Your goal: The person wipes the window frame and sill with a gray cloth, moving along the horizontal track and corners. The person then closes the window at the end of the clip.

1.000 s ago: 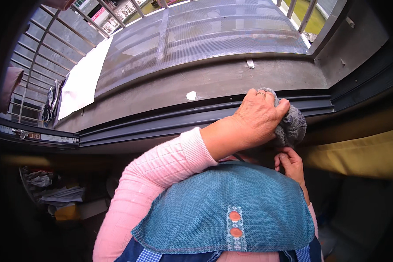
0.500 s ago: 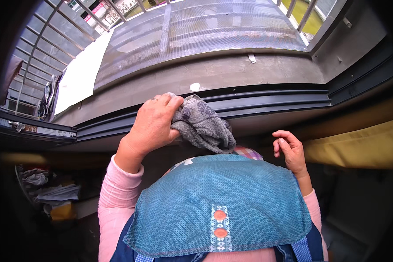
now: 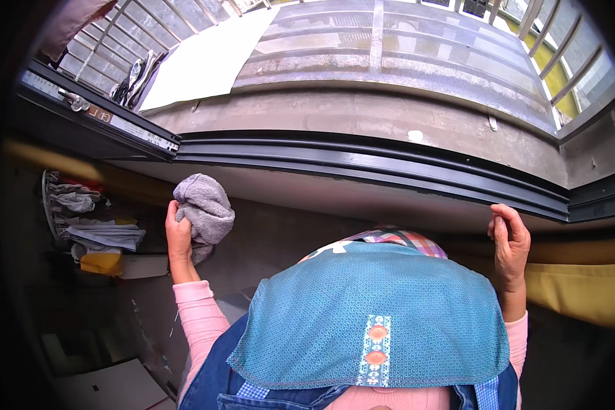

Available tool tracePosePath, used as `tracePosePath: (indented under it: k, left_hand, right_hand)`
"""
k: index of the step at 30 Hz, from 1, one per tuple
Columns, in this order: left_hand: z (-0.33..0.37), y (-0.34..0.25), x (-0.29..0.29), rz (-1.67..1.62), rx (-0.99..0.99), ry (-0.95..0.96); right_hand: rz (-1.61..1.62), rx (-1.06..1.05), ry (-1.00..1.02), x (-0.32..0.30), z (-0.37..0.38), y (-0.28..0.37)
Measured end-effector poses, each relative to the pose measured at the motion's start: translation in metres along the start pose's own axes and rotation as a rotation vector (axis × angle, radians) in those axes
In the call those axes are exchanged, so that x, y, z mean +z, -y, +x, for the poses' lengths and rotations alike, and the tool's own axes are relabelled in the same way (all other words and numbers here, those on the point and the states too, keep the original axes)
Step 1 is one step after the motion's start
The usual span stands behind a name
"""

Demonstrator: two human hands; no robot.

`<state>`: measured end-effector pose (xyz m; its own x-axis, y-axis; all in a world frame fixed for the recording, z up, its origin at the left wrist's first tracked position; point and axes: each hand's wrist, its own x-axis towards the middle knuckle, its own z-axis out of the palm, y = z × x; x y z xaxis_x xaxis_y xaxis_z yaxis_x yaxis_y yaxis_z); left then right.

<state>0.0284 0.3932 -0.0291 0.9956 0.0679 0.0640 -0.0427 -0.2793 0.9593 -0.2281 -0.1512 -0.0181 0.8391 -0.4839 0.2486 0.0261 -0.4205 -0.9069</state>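
My left hand is closed on a crumpled grey cloth. The bunched cloth hangs in the air below the left part of the dark window track, apart from it. Part of my fingers is hidden behind the folds. On the other side, my right hand is raised by the lower edge of the track's right end. Its fingers are loosely curled in with the thumb against them, and nothing shows in them. Whether the fingertips touch the track cannot be told.
Beyond the track lie a grey sill, a mesh-covered ledge with a white sheet, and metal bars. A latch juts from the left frame. Laundry hangs lower left; a yellow curtain is at right.
My left hand has carried the grey cloth off the window track, down and to the left. The view has turned leftward. My right hand stays curled, now beside the track's edge.
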Motion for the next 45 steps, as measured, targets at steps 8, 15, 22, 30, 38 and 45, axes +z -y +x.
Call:
tracePosePath:
  k: [8,15,22,30,38,45]
  left_hand:
    - [-0.023,-0.058,0.028,-0.552,0.284,-0.148]
    - [-0.025,-0.155,0.171,-0.03,0.672,0.412]
    - [-0.051,-0.127,0.324,0.512,1.105,0.534]
    - [-0.017,-0.122,0.315,0.661,0.973,0.73]
    - [0.046,-0.087,0.188,0.864,0.916,0.371]
    - [0.064,-0.009,0.059,0.494,0.525,-0.287]
  right_hand:
    - [-0.757,-0.521,-0.009,0.036,0.083,0.0]
    - [-0.48,-0.34,-0.186,0.04,0.089,-0.025]
    - [-0.483,-0.391,-0.167,0.042,0.084,-0.021]
    - [-0.475,-0.42,-0.139,0.037,0.084,-0.02]
    - [-0.403,-0.402,-0.173,0.036,0.081,-0.016]
    - [-0.445,-0.454,-0.2,0.037,0.083,-0.017]
